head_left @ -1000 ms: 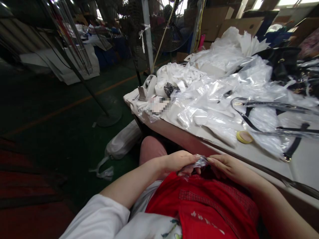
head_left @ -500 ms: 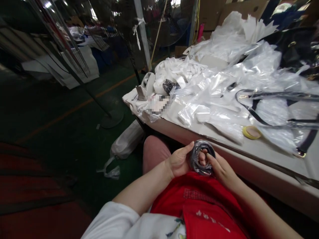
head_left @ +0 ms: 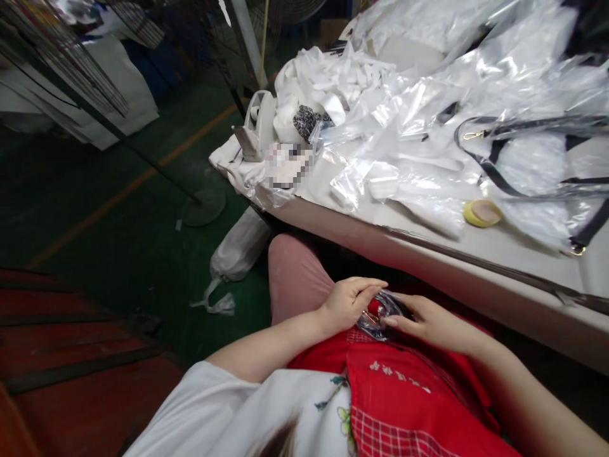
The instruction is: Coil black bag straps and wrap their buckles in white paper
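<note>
Roughly ring-shaped — a dark, glossy, plastic-wrapped coil (head_left: 394,306), open-centred.

A dark coil (head_left: 396,306), apparently a band wound into a loose ring and wrapped in clear, shiny, crinkled plastic, is held between the person's left grip (head_left: 351,306) and right grip (head_left: 431,322), low over the lap of the red apron (head_left: 397,387). It sits tilted, its open centre facing up so that red shows through the middle, with a small gold-toned glint along the inner left side; its upper left and right rims are partly covered by fingers.
</note>
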Demonstrator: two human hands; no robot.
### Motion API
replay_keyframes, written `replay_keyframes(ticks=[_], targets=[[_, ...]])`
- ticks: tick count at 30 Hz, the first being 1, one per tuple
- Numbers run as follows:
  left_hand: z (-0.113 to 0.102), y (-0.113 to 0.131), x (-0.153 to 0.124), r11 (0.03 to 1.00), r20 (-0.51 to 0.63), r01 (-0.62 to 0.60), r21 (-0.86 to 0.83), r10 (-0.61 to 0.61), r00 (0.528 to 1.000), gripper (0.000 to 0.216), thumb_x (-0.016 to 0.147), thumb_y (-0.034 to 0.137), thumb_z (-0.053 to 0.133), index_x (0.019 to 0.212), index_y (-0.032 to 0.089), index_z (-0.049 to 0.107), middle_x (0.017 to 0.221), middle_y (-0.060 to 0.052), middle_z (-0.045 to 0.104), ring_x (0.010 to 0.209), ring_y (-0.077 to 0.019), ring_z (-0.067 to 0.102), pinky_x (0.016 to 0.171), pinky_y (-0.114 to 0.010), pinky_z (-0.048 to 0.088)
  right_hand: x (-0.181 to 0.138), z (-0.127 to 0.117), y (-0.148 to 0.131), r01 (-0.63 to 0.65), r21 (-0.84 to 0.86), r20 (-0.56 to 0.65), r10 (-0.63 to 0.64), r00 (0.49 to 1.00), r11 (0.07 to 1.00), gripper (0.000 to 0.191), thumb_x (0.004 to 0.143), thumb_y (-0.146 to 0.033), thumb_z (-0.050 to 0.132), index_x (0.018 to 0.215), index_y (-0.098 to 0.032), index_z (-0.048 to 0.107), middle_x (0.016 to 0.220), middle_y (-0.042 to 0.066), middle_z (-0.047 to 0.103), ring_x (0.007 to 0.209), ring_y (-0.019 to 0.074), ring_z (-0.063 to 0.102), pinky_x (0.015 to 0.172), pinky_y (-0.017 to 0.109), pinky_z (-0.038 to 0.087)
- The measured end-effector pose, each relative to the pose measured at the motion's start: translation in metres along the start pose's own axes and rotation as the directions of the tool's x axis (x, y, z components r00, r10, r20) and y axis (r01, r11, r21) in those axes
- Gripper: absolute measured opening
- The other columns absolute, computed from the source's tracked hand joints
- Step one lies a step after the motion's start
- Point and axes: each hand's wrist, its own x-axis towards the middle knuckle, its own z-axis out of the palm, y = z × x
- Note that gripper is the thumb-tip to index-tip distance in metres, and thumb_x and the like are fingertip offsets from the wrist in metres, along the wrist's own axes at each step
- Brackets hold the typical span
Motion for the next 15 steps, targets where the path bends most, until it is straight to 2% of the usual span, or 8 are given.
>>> replay_keyframes(ticks=[2,4,7,9,11,15], targets=[[-0.003,-0.003,-0.004,0.994,-0.02,0.085,-0.062,-0.086,0.996,0.036,0.096,0.036,0.042,0.108,0.017,0.07,0.105,-0.008,0.073,0.092,-0.0183,0.067,0.087,-0.03,0.051,0.001,0.01,0.008,-0.021,0.075,-0.044,0.024,0.999,0.997,0.043,0.089,-0.051,0.054,0.111,-0.015,0.065,0.106,0.009,0.072,0.093,0.0266,0.065,0.086,0.036,0.049],[-0.008,-0.003,-0.004,0.986,0.026,0.148,-0.083,-0.147,0.989,0.034,0.095,0.036,0.045,0.104,0.016,0.071,0.1,-0.008,0.073,0.084,-0.0173,0.067,0.08,-0.028,0.052,0.003,0.015,0.012,-0.018,0.119,-0.078,0.028,0.997,0.993,0.042,0.092,-0.05,0.05,0.106,-0.013,0.065,0.1,0.008,0.071,0.088,0.0242,0.064,0.081,0.033,0.05],[-0.015,0.004,0.003,0.985,0.146,0.158,-0.062,-0.148,0.978,0.027,0.09,0.033,0.051,0.093,0.015,0.071,0.091,-0.006,0.071,0.082,-0.0171,0.064,0.077,-0.027,0.05,0.007,0.013,0.007,0.024,0.1,-0.059,-0.018,0.998,0.995,0.039,0.094,-0.048,0.048,0.099,-0.014,0.066,0.093,0.006,0.07,0.083,0.0217,0.063,0.076,0.03,0.049],[-0.015,0.009,0.006,0.986,0.179,0.16,-0.049,-0.148,0.973,0.025,0.089,0.032,0.052,0.087,0.015,0.069,0.085,-0.005,0.069,0.08,-0.0167,0.062,0.075,-0.026,0.048,0.009,0.01,-0.002,0.054,0.056,-0.047,-0.052,0.998,0.997,0.037,0.094,-0.045,0.049,0.099,-0.014,0.068,0.092,0.005,0.071,0.082,0.0211,0.062,0.076,0.029,0.048],[-0.011,0.01,0.006,0.98,0.139,0.196,-0.02,-0.192,0.972,0.026,0.089,0.034,0.051,0.082,0.015,0.066,0.081,-0.004,0.067,0.076,-0.0161,0.059,0.071,-0.025,0.046,0.01,0.007,-0.009,0.064,0.033,-0.034,-0.063,0.997,0.997,0.034,0.094,-0.042,0.05,0.1,-0.014,0.069,0.093,0.004,0.071,0.082,0.0206,0.063,0.074,0.027,0.048],[-0.001,0.0,0.004,0.969,0.092,0.241,0.055,-0.246,0.965,0.028,0.09,0.036,0.048,0.077,0.016,0.064,0.077,-0.004,0.065,0.076,-0.0167,0.058,0.074,-0.026,0.043,0.008,-0.001,-0.017,0.005,-0.074,-0.038,-0.008,0.999,0.997,0.028,0.09,-0.038,0.055,0.1,-0.017,0.07,0.093,0.004,0.073,0.079,0.0198,0.063,0.071,0.026,0.047]])
